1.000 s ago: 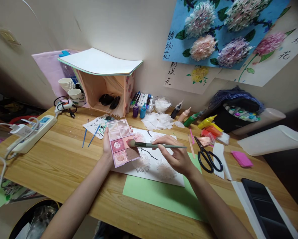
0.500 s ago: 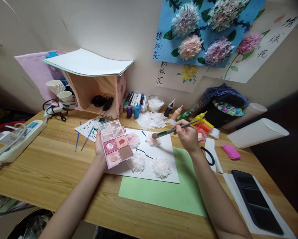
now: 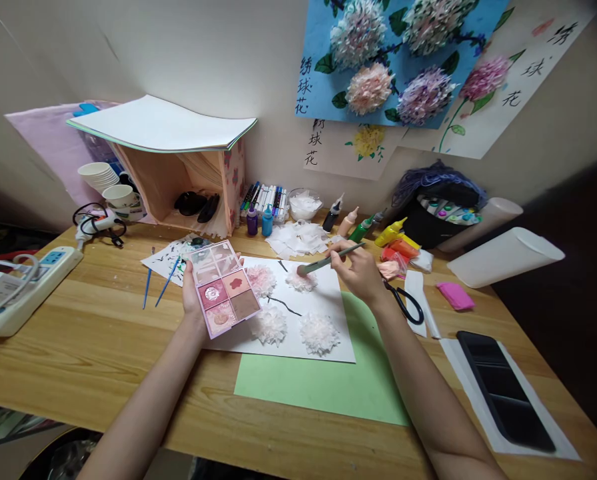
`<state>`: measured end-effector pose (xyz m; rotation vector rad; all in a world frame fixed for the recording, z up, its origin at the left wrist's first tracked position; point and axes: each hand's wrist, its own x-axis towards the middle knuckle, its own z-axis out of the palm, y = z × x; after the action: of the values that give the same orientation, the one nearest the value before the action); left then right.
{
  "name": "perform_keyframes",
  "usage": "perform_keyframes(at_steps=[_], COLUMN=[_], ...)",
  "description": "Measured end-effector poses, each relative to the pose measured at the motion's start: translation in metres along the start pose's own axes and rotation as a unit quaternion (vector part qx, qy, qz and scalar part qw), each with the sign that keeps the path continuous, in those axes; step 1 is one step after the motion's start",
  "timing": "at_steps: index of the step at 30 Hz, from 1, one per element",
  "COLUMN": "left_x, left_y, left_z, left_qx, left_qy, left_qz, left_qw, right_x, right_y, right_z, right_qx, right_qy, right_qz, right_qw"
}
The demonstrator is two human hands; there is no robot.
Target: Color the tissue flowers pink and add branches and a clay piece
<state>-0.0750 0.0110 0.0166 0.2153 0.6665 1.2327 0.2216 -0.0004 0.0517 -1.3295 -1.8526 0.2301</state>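
Note:
My left hand (image 3: 193, 300) is closed round an open makeup palette (image 3: 228, 293) with pink and brown pans and a clear lid. In my right hand (image 3: 356, 270) is a makeup brush (image 3: 328, 259), pinched by its green handle. Its bristles touch the upper right paper flower (image 3: 302, 279), which is faintly pink. This flower sits on a white sheet (image 3: 303, 340) with dark painted branch lines. The upper left flower (image 3: 261, 280) is pinker and partly behind the palette. Two paler flowers, lower left (image 3: 269, 325) and lower right (image 3: 319, 333), are also on the sheet.
Under the white sheet lies green paper (image 3: 298, 393). Behind are white paper scraps (image 3: 298, 239), paint bottles (image 3: 348, 222) and markers (image 3: 266, 202). Black-handled scissors (image 3: 407, 303) and a black phone-like slab (image 3: 503, 393) lie right; blue brushes (image 3: 167, 283) and a power strip (image 3: 43, 287) lie left.
The view has shifted slightly, moving most things left in the picture. My right hand has tilted the brush a little, with its tip still at the upper right flower. The palette stays held.

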Motion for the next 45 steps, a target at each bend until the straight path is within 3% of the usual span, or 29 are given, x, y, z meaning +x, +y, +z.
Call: perform_keyframes(at_steps=[4,7,11,15,17,22,27,32,36,40,45], left_x=[0.0,-0.001,0.0,0.001,0.002,-0.001,-0.007,-0.014,-0.017,-0.018,-0.013], left_y=[0.0,0.0,0.001,0.002,0.002,0.001,-0.003,-0.008,-0.008,-0.007,-0.005], left_z=[0.0,0.001,0.0,-0.001,-0.001,0.001,0.004,0.01,0.013,0.014,0.009], left_qx=[0.002,0.004,0.001,0.001,-0.002,-0.01,-0.018,-0.033,-0.032,-0.035,-0.027], left_qy=[-0.002,0.001,0.004,0.01,0.01,-0.005,-0.069,-0.103,-0.128,-0.11,-0.12], left_qz=[0.004,0.007,0.004,0.006,0.006,0.002,-0.025,-0.058,-0.045,-0.013,-0.02], left_qw=[1.0,1.0,1.0,1.0,1.0,1.0,0.997,0.992,0.99,0.993,0.992], right_x=[0.001,0.002,0.001,-0.001,-0.002,-0.005,-0.019,-0.032,-0.035,-0.035,-0.034], right_y=[0.004,0.007,0.006,0.007,0.006,-0.019,-0.061,-0.082,-0.087,-0.089,-0.083], right_z=[-0.004,-0.005,-0.005,-0.004,-0.004,0.0,0.012,0.021,0.02,0.017,0.019], right_qx=[-0.022,-0.02,-0.008,-0.001,0.007,0.159,0.27,0.184,0.123,0.089,0.156], right_qy=[0.049,0.022,0.046,0.013,0.024,0.107,0.015,-0.08,-0.081,-0.076,-0.032], right_qz=[0.025,0.046,0.05,0.073,0.076,0.066,0.0,-0.104,-0.146,-0.149,-0.107], right_qw=[0.998,0.998,0.998,0.997,0.997,0.979,0.963,0.974,0.978,0.982,0.981])
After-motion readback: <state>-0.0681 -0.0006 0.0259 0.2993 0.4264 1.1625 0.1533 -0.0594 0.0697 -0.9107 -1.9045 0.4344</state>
